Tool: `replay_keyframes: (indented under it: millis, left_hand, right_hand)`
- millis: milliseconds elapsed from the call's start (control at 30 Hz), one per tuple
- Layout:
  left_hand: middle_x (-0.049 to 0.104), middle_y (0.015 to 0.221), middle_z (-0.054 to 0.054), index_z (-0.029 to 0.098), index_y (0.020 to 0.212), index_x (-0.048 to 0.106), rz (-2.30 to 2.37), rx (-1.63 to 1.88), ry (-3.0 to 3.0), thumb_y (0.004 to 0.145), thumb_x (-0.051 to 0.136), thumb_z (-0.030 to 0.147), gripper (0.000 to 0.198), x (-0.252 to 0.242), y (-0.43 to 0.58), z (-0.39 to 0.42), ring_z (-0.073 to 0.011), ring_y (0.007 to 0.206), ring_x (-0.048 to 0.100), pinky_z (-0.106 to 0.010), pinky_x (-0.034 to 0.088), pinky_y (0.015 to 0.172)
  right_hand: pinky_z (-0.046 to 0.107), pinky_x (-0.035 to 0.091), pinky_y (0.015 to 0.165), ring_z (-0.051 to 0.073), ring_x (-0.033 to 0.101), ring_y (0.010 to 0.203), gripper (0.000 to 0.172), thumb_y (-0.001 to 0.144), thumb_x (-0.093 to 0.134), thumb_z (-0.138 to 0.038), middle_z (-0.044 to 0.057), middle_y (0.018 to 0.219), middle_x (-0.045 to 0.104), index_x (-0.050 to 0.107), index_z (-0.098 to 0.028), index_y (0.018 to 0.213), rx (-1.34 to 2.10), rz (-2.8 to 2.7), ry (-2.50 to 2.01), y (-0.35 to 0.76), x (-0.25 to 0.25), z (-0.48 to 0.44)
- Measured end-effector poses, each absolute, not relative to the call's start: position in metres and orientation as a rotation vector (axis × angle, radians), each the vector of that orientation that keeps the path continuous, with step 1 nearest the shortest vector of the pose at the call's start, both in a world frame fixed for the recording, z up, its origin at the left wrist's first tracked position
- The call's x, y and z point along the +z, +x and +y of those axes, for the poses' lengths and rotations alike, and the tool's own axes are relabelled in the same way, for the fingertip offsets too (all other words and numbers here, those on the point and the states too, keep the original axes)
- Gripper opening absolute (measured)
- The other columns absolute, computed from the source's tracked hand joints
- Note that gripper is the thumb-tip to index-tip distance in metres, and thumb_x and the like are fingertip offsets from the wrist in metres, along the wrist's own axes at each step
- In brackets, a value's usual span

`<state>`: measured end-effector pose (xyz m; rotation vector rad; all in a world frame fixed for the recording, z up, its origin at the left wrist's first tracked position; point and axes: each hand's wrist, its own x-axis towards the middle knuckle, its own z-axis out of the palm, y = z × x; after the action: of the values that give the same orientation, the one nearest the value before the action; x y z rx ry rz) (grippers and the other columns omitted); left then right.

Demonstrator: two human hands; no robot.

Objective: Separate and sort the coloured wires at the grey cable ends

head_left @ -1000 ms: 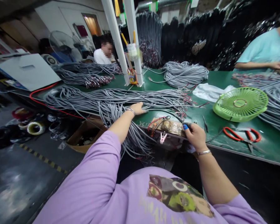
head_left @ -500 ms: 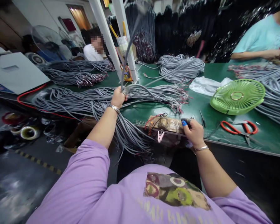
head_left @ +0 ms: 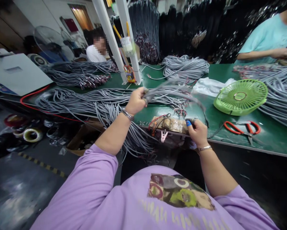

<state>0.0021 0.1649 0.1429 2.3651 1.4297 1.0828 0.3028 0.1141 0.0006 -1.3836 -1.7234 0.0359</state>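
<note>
My left hand [head_left: 136,100] is closed around grey cable [head_left: 157,93], held above the bench over a long bundle of grey cables [head_left: 83,100]. The held cable arcs rightward, blurred, and its dark end hangs near the green fan. At the bench's front edge my right hand [head_left: 198,131] is closed, with blue wrapping on the thumb and a dark cover on a finger. It rests against the right end of a tape-wrapped block [head_left: 175,125]; anything inside its fingers is hidden. A pink clothes peg [head_left: 164,136] hangs from the edge beside the block.
A green fan [head_left: 240,97] and red-handled scissors [head_left: 242,128] lie to the right on the green bench [head_left: 275,140]. White posts [head_left: 127,38] rise behind the left hand. More cable coils [head_left: 185,68] lie farther back. A co-worker in a turquoise shirt [head_left: 268,40] sits at right.
My left hand has moved right. The cable in it has swung from pointing upward to arching over toward the right. My right hand has stayed by the taped block.
</note>
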Motion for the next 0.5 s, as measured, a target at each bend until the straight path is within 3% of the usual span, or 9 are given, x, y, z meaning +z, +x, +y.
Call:
replay_keyframes:
  millis: [100, 300, 500]
  left_hand:
    - [0.062, 0.075, 0.000, 0.015, 0.098, 0.060, 1.372, 1.221, 2.374, 0.088, 0.054, 0.033, 0.021, 0.155, -0.005, 0.131, -0.0104, 0.061, 0.057, -0.024, 0.046, 0.061]
    - [0.066, 0.076, -0.005, 0.018, 0.086, 0.065, 1.074, 0.449, 2.940, 0.083, 0.055, 0.026, 0.013, 0.113, 0.027, 0.043, -0.0162, 0.070, 0.063, -0.028, 0.046, 0.066]
    - [0.068, 0.078, -0.006, 0.018, 0.098, 0.064, 1.032, 0.450, 2.746, 0.090, 0.047, 0.031, 0.022, 0.058, 0.019, -0.003, -0.0173, 0.073, 0.064, -0.028, 0.046, 0.068]
  right_hand:
    - [0.030, 0.037, 0.062, 0.019, 0.052, 0.065, 0.030, 0.089, 0.050, -0.041, 0.006, 0.069, 0.061, 0.065, -0.018, 0.075, 0.039, -1.722, -1.395, 0.303, 0.000, 0.115]
    - [0.031, 0.040, 0.065, 0.020, 0.056, 0.069, 0.029, 0.088, 0.051, -0.038, 0.008, 0.074, 0.065, 0.069, -0.017, 0.083, 0.030, -1.711, -1.384, 0.303, 0.000, 0.116]
    - [0.033, 0.043, 0.070, 0.022, 0.060, 0.076, 0.027, 0.088, 0.052, -0.036, 0.009, 0.080, 0.068, 0.070, -0.017, 0.090, 0.011, -1.730, -1.383, 0.304, -0.001, 0.117]
